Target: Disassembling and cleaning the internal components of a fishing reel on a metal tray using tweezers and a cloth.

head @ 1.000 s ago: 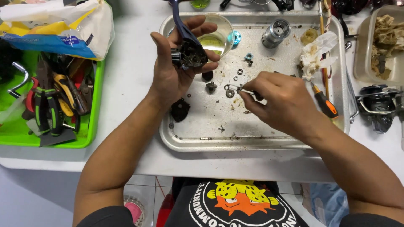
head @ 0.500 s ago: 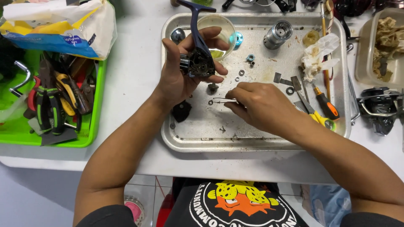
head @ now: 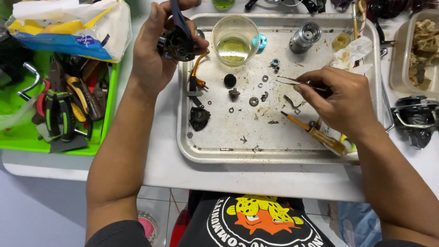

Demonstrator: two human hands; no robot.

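1. A person sat at a white counter, seen from above, with a metal tray in front of them.
2. The left hand was raised over the tray's far left corner, its fingers wrapped around a dark reel body with the inner side facing up.
3. The right hand hovered over the right half of the tray, its fingers pinching tweezers whose tips pointed left toward the small parts; whether the tips held anything could not be told.
4. Loose parts lay scattered across the middle of the tray: washers, rings, a black cap and a small gear, all off the reel.
5. A cup of yellowish liquid stood at the tray's far edge, with a silver spool to its right.
6. A screwdriver lay by the right hand, near the tray's right edge.
7. A green bin of pliers stood at the counter's left edge.
8. Judging by this, the reel was well stripped down, with many parts out; handling them and refitting looked left to do.
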